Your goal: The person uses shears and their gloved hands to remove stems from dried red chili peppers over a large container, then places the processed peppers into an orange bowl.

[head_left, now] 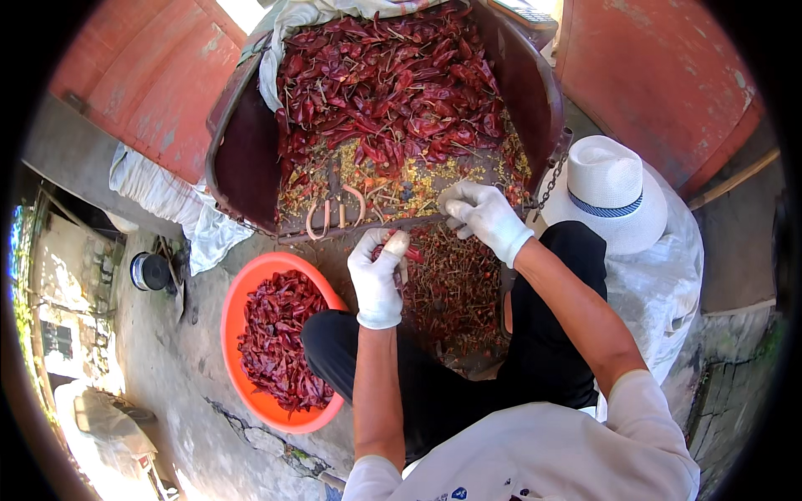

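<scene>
My left hand point(378, 275), in a white glove with a stained thumb, is closed on dried red chili peppers point(413, 253) that poke out past the thumb. To its right, my gloved right hand point(479, 216) hovers by the front edge of a dark red cart bed point(542, 94), fingers curled; whether anything is pinched in them is hidden. A large heap of dried red chili peppers point(388, 87) fills the back of the bed. Loose yellow seeds point(416, 181) and bits of stem lie in front of it. Stems and debris point(454, 294) cover the ground between my knees.
An orange plastic basin point(235, 369) of chili peppers stands by my left knee. To the right, a white hat point(604, 175) rests on a white sack point(651, 300). Curved metal hooks point(318, 220) and a chain point(554, 181) are at the bed's edge. A round dark container point(150, 271) stands farther left.
</scene>
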